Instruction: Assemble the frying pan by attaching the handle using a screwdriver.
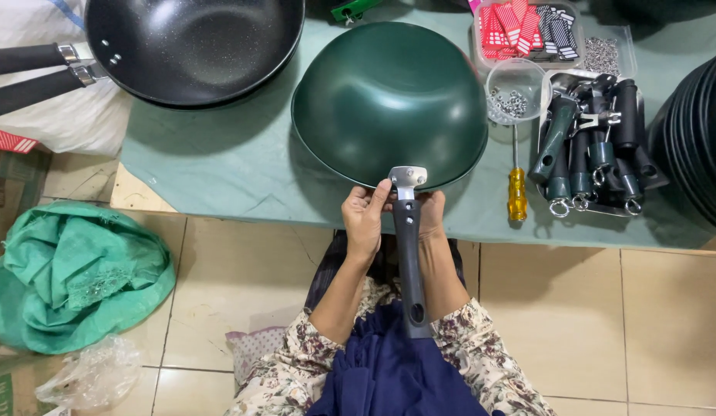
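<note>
1. Wok [389,100] — green, upturned on the table [219,169], handle [409,246] set at its near rim.
2. Left hand [364,219] and right hand [431,216] both pinch the handle's bracket — fitting step; fastening likely needs the screwdriver [516,192].

We see the left hand [365,219] and right hand [431,216] gripping a dark handle [409,254] where its metal bracket meets the green wok [389,100], upturned on the bench [234,166]; right of the wok lie a yellow screwdriver [516,192] and a tray of handles [596,154]
</note>
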